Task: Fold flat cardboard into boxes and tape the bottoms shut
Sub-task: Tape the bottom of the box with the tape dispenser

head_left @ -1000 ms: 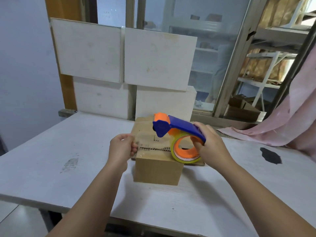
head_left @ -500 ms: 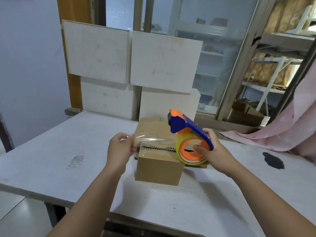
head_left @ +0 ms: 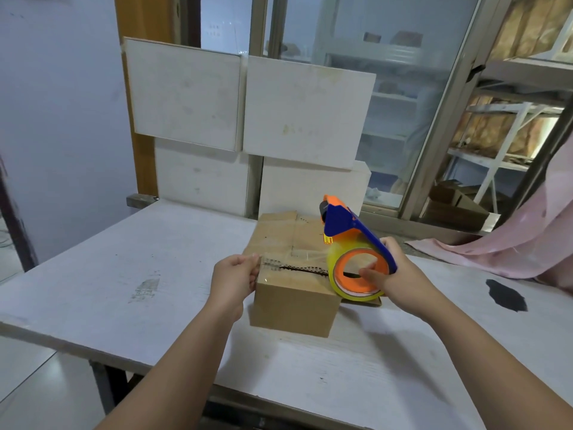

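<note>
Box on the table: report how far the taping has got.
Done: the box stands folded on the table, flaps closed, with clear strips seemingly across its far part. In hand: the left hand pinches the tape at the box's left edge; the right hand holds the dispenser at the right, tape stretched above the seam. To do: the seam shows open and jagged, so press the tape down and cut it.

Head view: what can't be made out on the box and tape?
All head view.
- End of tape strip: hidden under left hand fingers.
- Whether the strip touches the cardboard box seam: clear film, too faint.
- Box's right end: behind tape roll and right hand.
- Blade of tape dispenser: faces away.
</note>
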The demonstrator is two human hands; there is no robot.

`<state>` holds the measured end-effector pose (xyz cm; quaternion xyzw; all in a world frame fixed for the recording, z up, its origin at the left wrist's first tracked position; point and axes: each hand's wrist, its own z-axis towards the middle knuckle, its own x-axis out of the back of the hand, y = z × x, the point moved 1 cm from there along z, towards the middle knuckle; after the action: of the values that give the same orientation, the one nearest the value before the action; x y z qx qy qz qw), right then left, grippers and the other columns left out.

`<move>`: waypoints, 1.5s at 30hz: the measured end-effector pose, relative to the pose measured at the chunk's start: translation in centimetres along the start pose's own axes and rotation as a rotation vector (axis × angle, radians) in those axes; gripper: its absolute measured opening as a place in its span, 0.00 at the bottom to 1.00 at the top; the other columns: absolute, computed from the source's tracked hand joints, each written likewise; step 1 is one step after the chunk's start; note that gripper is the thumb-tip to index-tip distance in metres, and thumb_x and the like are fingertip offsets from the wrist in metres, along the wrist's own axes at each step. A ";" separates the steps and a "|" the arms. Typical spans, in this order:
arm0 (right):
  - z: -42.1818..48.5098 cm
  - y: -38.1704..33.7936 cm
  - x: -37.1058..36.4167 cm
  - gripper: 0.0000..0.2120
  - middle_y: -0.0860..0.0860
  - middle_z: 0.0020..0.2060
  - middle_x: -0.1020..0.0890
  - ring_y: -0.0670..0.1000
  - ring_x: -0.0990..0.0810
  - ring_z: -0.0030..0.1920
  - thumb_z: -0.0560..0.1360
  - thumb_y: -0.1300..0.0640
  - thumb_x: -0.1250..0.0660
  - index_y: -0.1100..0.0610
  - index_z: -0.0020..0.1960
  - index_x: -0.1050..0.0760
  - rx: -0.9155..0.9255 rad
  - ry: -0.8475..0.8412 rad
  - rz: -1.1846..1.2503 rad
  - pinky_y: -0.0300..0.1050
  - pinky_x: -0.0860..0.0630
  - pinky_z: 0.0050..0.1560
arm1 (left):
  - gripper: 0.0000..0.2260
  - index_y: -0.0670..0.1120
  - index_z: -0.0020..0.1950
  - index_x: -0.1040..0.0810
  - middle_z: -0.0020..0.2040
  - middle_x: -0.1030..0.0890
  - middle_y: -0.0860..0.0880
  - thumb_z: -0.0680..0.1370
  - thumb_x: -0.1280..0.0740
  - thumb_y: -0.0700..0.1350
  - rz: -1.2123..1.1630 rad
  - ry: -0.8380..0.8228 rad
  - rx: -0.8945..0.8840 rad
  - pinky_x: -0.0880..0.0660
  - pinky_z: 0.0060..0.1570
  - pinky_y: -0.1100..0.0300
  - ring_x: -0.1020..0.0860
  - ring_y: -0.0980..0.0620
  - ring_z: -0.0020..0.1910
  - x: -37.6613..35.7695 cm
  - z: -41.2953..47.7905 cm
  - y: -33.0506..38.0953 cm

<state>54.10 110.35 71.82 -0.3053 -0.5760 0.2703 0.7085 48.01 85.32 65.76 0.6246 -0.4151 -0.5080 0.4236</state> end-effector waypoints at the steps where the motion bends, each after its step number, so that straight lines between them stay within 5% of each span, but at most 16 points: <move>1: 0.1 -0.1 0.0 0.18 0.45 0.49 0.22 0.46 0.21 0.47 0.76 0.56 0.31 0.47 0.59 0.36 -0.002 -0.004 -0.010 0.39 0.23 0.39 | 0.10 0.39 0.39 0.26 0.34 0.26 0.44 0.80 0.37 0.40 -0.007 0.001 0.008 0.28 0.36 0.58 0.30 0.50 0.30 0.0 0.0 -0.1; 7: 0.1 -0.2 0.1 0.19 0.45 0.49 0.22 0.46 0.21 0.47 0.76 0.56 0.31 0.47 0.60 0.36 -0.008 -0.016 -0.019 0.38 0.24 0.40 | 0.09 0.38 0.42 0.24 0.39 0.27 0.42 0.80 0.37 0.41 0.035 -0.002 0.045 0.29 0.37 0.57 0.32 0.49 0.34 0.3 0.3 -1.1; 13: 0.0 -0.2 0.0 0.20 0.44 0.48 0.23 0.46 0.21 0.46 0.76 0.57 0.31 0.47 0.61 0.37 -0.003 -0.017 -0.016 0.36 0.25 0.38 | 0.14 0.41 0.34 0.25 0.34 0.25 0.43 0.79 0.35 0.44 0.148 0.051 -0.040 0.30 0.39 0.53 0.30 0.47 0.34 0.2 0.3 -1.7; 20: 0.1 0.0 0.0 0.19 0.42 0.48 0.23 0.46 0.21 0.47 0.75 0.57 0.30 0.46 0.59 0.37 -0.001 -0.017 -0.010 0.38 0.23 0.40 | 0.13 0.44 0.36 0.23 0.33 0.20 0.47 0.79 0.36 0.47 0.363 0.121 -0.155 0.27 0.42 0.53 0.25 0.48 0.34 0.1 0.6 -1.7; 25: 0.2 -0.1 0.0 0.20 0.43 0.49 0.23 0.46 0.22 0.48 0.75 0.57 0.30 0.46 0.60 0.37 0.001 -0.020 -0.008 0.40 0.23 0.42 | 0.03 0.46 0.49 0.26 0.44 0.19 0.45 0.77 0.36 0.44 0.403 0.064 -0.013 0.27 0.39 0.54 0.23 0.47 0.39 0.5 0.4 -2.8; 27: 0.2 -0.1 0.1 0.20 0.44 0.49 0.23 0.46 0.22 0.48 0.75 0.57 0.30 0.46 0.60 0.37 0.004 -0.019 -0.020 0.40 0.23 0.42 | 0.08 0.48 0.54 0.29 0.45 0.20 0.44 0.76 0.35 0.45 0.408 0.048 0.011 0.28 0.36 0.56 0.24 0.49 0.37 1.0 -0.2 -3.1; 30: 0.2 -0.2 0.1 0.20 0.43 0.49 0.24 0.46 0.22 0.48 0.75 0.57 0.30 0.46 0.60 0.38 0.004 -0.020 -0.035 0.38 0.24 0.40 | 0.05 0.51 0.55 0.28 0.49 0.21 0.51 0.80 0.38 0.46 0.314 0.170 -0.266 0.30 0.39 0.61 0.23 0.53 0.43 0.6 -2.2 -1.1; 32: 0.2 -0.2 0.2 0.21 0.43 0.50 0.24 0.46 0.23 0.48 0.75 0.56 0.30 0.46 0.61 0.38 0.001 -0.024 -0.047 0.37 0.24 0.40 | 0.09 0.54 0.61 0.28 0.58 0.24 0.59 0.82 0.42 0.49 0.288 0.079 -0.400 0.31 0.52 0.64 0.25 0.57 0.56 -0.5 -3.5 0.1; 35: 0.2 -0.2 0.2 0.21 0.45 0.51 0.24 0.47 0.22 0.50 0.75 0.55 0.30 0.46 0.61 0.38 0.000 -0.034 -0.054 0.39 0.23 0.42 | 0.27 0.50 0.76 0.40 0.72 0.36 0.58 0.79 0.40 0.57 0.576 -0.115 -0.473 0.38 0.68 0.61 0.36 0.58 0.70 -2.0 -4.4 -0.3; 37: 0.1 -0.4 0.3 0.23 0.44 0.52 0.24 0.47 0.22 0.50 0.74 0.54 0.29 0.45 0.62 0.38 0.004 -0.037 -0.033 0.39 0.22 0.43 | 0.36 0.48 0.79 0.50 0.76 0.41 0.53 0.77 0.39 0.60 0.874 -0.114 -0.525 0.40 0.68 0.60 0.41 0.54 0.74 -2.2 -4.5 -1.0; 41: -0.3 -0.4 0.6 0.39 0.36 0.57 0.29 0.46 0.24 0.54 0.73 0.54 0.28 0.36 0.72 0.49 0.098 -0.087 -0.015 0.43 0.22 0.52 | 0.35 0.49 0.78 0.54 0.76 0.41 0.52 0.78 0.42 0.61 1.036 -0.052 -0.593 0.35 0.64 0.60 0.39 0.54 0.72 -2.1 -4.0 -1.7; 45: -0.3 -0.6 1.0 0.29 0.44 0.60 0.29 0.48 0.27 0.58 0.74 0.48 0.31 0.29 0.65 0.44 0.195 -0.040 -0.062 0.41 0.24 0.51 | 0.32 0.49 0.78 0.52 0.75 0.39 0.53 0.79 0.44 0.57 1.134 0.019 -0.626 0.31 0.60 0.59 0.37 0.55 0.71 -2.4 -4.2 -1.4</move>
<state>54.62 110.62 72.85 -0.2116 -0.5701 0.3092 0.7312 51.93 88.50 65.65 0.1598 -0.5089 -0.2969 0.7921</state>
